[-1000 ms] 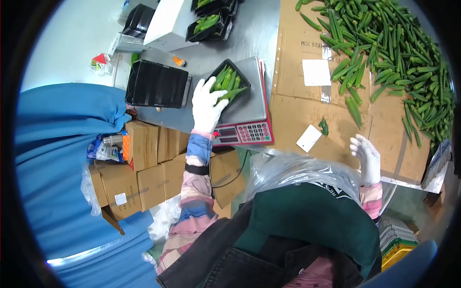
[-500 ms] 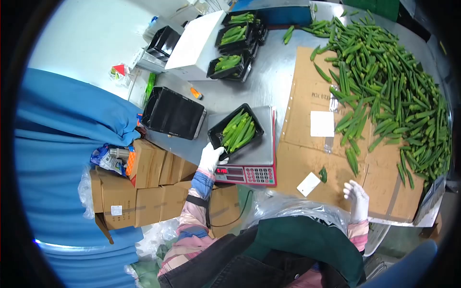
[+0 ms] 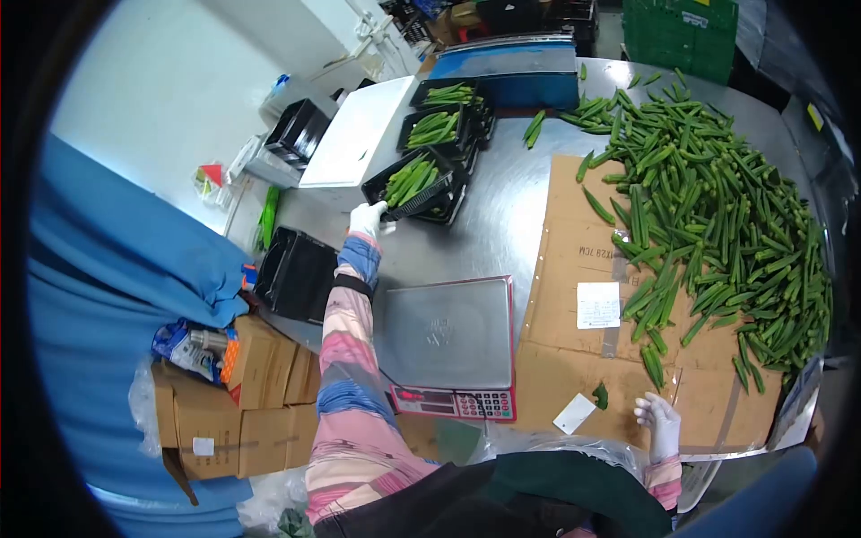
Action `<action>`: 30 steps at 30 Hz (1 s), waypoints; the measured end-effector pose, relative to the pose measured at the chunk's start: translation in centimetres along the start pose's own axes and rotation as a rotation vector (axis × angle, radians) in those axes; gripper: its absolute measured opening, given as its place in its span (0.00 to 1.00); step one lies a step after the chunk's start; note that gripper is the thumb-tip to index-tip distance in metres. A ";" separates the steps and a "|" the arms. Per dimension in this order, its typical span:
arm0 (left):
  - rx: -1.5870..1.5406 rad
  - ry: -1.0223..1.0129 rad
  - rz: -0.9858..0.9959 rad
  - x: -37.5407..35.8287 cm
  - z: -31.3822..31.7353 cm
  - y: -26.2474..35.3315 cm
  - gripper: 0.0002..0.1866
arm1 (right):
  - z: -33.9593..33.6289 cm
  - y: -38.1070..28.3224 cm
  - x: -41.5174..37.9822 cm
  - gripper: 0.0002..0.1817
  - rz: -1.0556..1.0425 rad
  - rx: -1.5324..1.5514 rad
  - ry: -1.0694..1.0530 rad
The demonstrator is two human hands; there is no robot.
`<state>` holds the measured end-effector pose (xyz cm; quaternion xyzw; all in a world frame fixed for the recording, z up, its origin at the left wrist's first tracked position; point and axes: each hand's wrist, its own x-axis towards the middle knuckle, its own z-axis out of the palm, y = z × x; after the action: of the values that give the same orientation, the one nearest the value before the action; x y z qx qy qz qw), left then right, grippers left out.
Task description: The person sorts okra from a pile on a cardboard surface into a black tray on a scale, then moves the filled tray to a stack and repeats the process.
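My left hand, in a white glove, grips the near edge of a black tray filled with okra pods. This tray is tilted and overlaps the stacked trays at the back of the metal table. Below my outstretched left arm lies the scale, its platform bare and its red display lit. Over the front part of the cardboard, my right hand, also white-gloved, hangs with fingers loosely apart and nothing in them. Nearest to it are a few okra pods and a dark green scrap.
A large okra heap covers the right side of the flattened cardboard. More filled black trays stand beside a white box. Left of the scale is a stack of black trays; cardboard boxes sit lower left.
My left hand has lifted the okra tray off the scale and carried it away from me to the stacked trays. The view has shifted; my right hand stays by the cardboard's front.
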<state>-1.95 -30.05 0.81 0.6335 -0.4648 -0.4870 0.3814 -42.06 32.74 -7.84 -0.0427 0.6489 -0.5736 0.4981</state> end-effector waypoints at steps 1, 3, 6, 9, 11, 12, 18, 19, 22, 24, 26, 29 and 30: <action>-0.058 0.062 0.024 1.4 0.0 -0.6 0.17 | 0.1 -0.1 -0.1 0.18 0.002 -0.006 0.007; -0.169 0.182 0.083 4.2 0.0 -1.8 0.23 | 0.1 -0.2 -0.6 0.18 0.015 -0.018 0.020; 0.086 0.302 0.224 5.7 -1.0 -2.3 0.33 | 0.7 -0.4 -0.7 0.18 0.036 -0.026 0.029; 0.328 0.414 0.726 -0.9 -2.8 -0.3 0.34 | 1.2 -0.4 -0.6 0.18 0.045 -0.043 0.021; 0.394 0.549 1.021 -6.7 -4.5 1.9 0.30 | 1.4 -0.6 -0.6 0.18 0.051 -0.057 0.012; 0.777 0.764 1.055 -10.2 -5.8 3.6 0.28 | 1.6 -0.9 -0.6 0.18 0.045 -0.071 -0.003; 1.174 0.452 0.461 -11.6 -22.2 0.5 0.34 | 2.3 -1.3 -0.9 0.17 0.041 -0.090 -0.048; 1.060 0.418 0.376 -12.4 -22.7 0.5 0.33 | 2.1 -1.0 -0.7 0.17 0.032 -0.096 -0.086; 0.673 0.165 0.388 -10.9 -25.8 -0.4 0.27 | 2.0 -0.9 -0.9 0.17 0.007 -0.099 -0.080; 0.574 0.165 0.370 -9.8 -26.2 -0.4 0.25 | 1.9 -1.0 -1.2 0.17 -0.018 -0.085 -0.090; 0.452 0.318 0.396 -8.2 -27.1 -0.9 0.25 | 1.4 -0.9 -1.5 0.16 -0.019 -0.057 -0.068; 0.570 0.837 0.556 -7.8 -30.1 0.7 0.22 | 0.3 -0.2 -1.7 0.16 -0.025 -0.056 -0.024; 0.581 0.914 0.662 -8.3 -29.4 1.2 0.20 | -0.1 0.3 -1.6 0.17 -0.028 -0.071 -0.005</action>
<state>25.60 -21.57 11.03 0.6779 -0.5395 0.1221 0.4843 -41.21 33.90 -7.15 -0.0709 0.6670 -0.5569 0.4898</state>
